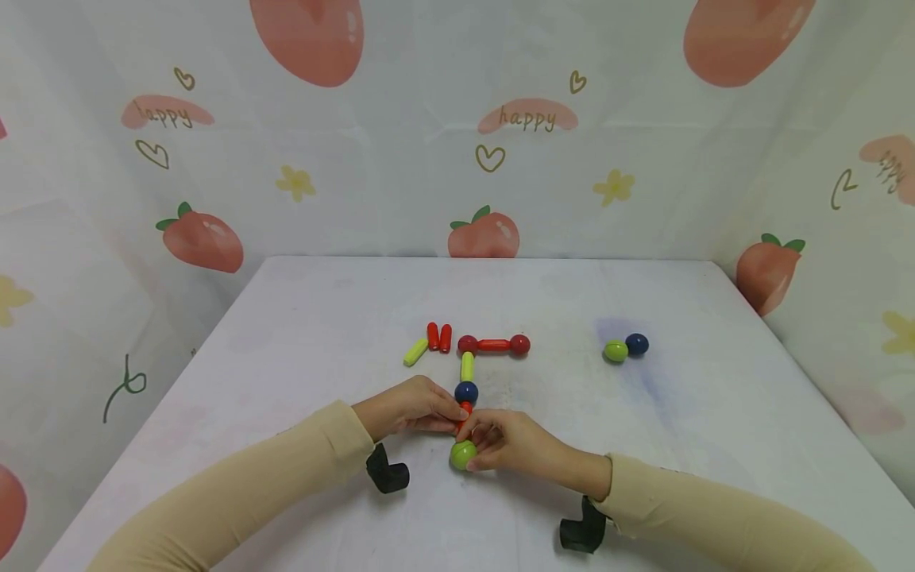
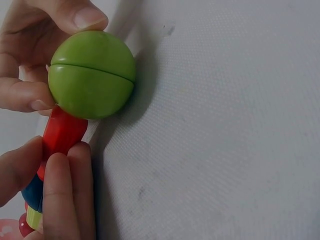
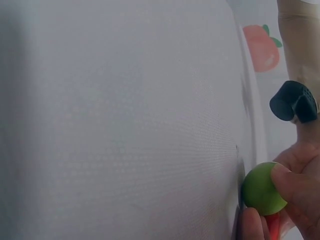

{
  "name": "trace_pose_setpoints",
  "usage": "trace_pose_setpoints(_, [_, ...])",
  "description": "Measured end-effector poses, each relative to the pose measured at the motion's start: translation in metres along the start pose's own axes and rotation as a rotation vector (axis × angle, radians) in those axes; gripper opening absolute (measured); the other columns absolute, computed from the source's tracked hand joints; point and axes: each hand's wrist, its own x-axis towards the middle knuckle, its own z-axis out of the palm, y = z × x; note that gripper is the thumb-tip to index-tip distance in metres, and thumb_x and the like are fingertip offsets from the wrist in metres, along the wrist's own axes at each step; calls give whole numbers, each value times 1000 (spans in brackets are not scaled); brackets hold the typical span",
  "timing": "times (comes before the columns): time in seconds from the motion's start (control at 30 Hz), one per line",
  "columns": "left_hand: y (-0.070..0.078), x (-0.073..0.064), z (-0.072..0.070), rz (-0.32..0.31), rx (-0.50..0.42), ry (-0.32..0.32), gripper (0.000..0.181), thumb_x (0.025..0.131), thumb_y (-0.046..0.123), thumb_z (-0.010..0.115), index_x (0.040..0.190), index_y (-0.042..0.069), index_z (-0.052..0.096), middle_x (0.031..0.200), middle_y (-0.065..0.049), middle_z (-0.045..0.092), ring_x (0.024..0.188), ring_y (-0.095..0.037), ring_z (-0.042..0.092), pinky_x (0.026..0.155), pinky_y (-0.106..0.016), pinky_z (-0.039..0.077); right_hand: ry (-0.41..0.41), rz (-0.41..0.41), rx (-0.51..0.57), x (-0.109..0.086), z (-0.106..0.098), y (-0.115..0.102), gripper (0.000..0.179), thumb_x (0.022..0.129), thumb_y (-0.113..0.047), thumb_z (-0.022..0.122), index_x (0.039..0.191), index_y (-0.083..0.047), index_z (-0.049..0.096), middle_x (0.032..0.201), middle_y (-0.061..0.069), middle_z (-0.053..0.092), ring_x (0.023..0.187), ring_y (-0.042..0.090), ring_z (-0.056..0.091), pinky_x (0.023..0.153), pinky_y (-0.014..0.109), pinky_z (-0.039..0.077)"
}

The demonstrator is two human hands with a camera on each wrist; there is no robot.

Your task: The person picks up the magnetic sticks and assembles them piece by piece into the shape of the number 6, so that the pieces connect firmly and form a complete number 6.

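The green ball (image 1: 463,455) sat near the middle of the white surface (image 1: 322,302), at the near end of a jointed line of coloured pieces; it was glossy and lime-coloured, a smooth round body with a thin dark groove running round it, slightly aslant in the left wrist view. The right hand (image 1: 516,445) had its grip clamped on this ball, thumb on one side and fingers on the other. The left hand (image 1: 420,403) had its grip closed about the short red rod (image 2: 64,131), pinched between thumb and fingertips, and the rod's end met the ball, though how deep it was seated could not be told. This rod looked bright and smooth, and its other end met a shiny dark blue ball (image 1: 466,392), from which a yellow-green rod (image 1: 468,367) led away to a deep red ball (image 1: 468,344). There the line turned a corner along a red crosspiece (image 1: 493,345) to a second red ball (image 1: 519,344) on the right. Just left of the corner lay two loose red rods (image 1: 439,338) and a loose yellow-green rod (image 1: 415,352), while well apart to the right a spare green ball (image 1: 616,351) rested beside a navy ball (image 1: 637,344)
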Motion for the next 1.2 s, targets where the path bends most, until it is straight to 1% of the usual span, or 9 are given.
trace_pose_setpoints(0.47, [0, -1, 1, 12, 6, -2, 22, 93, 7, 73, 111, -5, 75, 81, -4, 76, 67, -8, 70, 66, -16, 57, -3, -3, 9, 1, 0, 2, 29, 82, -4, 83, 108, -8, 70, 98, 5, 70, 87, 7, 65, 79, 15, 55])
trace_pose_setpoints(0.57, [0, -2, 1, 39, 92, 5, 21, 93, 10, 74, 110, -3, 77, 82, -4, 77, 68, -8, 70, 68, -16, 57, -4, -5, 8, 1, -1, 2, 28, 83, -5, 83, 108, -8, 70, 98, 4, 69, 87, 7, 64, 79, 14, 55])
trace_pose_setpoints(0.67, [2, -3, -1, 102, 265, 21, 19, 93, 15, 75, 106, 1, 79, 82, -4, 77, 67, -7, 69, 69, -16, 56, -5, -9, 11, 1, -1, 2, 28, 83, -5, 83, 108, -7, 70, 98, 5, 69, 86, 6, 64, 78, 13, 54])
trace_pose_setpoints(0.77, [8, -5, -5, 162, 433, 69, 18, 91, 18, 77, 102, 4, 81, 82, -3, 77, 69, -8, 66, 70, -18, 57, -8, -6, 26, 1, -1, 2, 28, 83, -4, 82, 108, -6, 70, 98, 6, 70, 86, 7, 64, 78, 14, 54])
trace_pose_setpoints(0.8, [10, -6, -8, 175, 471, 86, 18, 92, 18, 77, 103, 5, 80, 83, -3, 77, 70, -8, 66, 70, -19, 57, -9, -4, 31, 1, -1, 2, 28, 83, -3, 82, 108, -6, 70, 98, 6, 70, 86, 7, 64, 77, 14, 55])
trace_pose_setpoints(0.87, [18, -8, -14, 181, 499, 127, 18, 92, 17, 76, 105, 5, 79, 87, -4, 76, 73, -11, 66, 72, -22, 59, -10, 0, 40, 1, -1, 1, 29, 83, -2, 82, 109, -5, 70, 98, 6, 70, 86, 7, 64, 77, 14, 55])
trace_pose_setpoints(0.93, [26, -10, -21, 188, 485, 165, 21, 93, 16, 74, 110, 4, 76, 93, -7, 76, 78, -14, 68, 76, -24, 60, -10, -1, 41, 1, -1, 1, 29, 83, -2, 82, 109, -5, 70, 98, 6, 70, 85, 7, 64, 77, 14, 55])
trace_pose_setpoints(1.03, [38, -12, -34, 218, 427, 231, 26, 96, 16, 70, 117, 1, 72, 105, -14, 75, 87, -20, 71, 83, -28, 61, -8, -10, 34, 1, -1, 1, 28, 83, -3, 82, 108, -5, 71, 97, 6, 70, 85, 7, 64, 78, 13, 54])
trace_pose_setpoints(1.2, [49, -13, -60, 320, 351, 341, 32, 100, 17, 64, 127, 0, 66, 121, -19, 71, 102, -27, 71, 94, -34, 60, -8, -7, 31, 1, -1, 1, 28, 83, -4, 82, 108, -6, 71, 97, 6, 70, 85, 7, 63, 77, 12, 53])
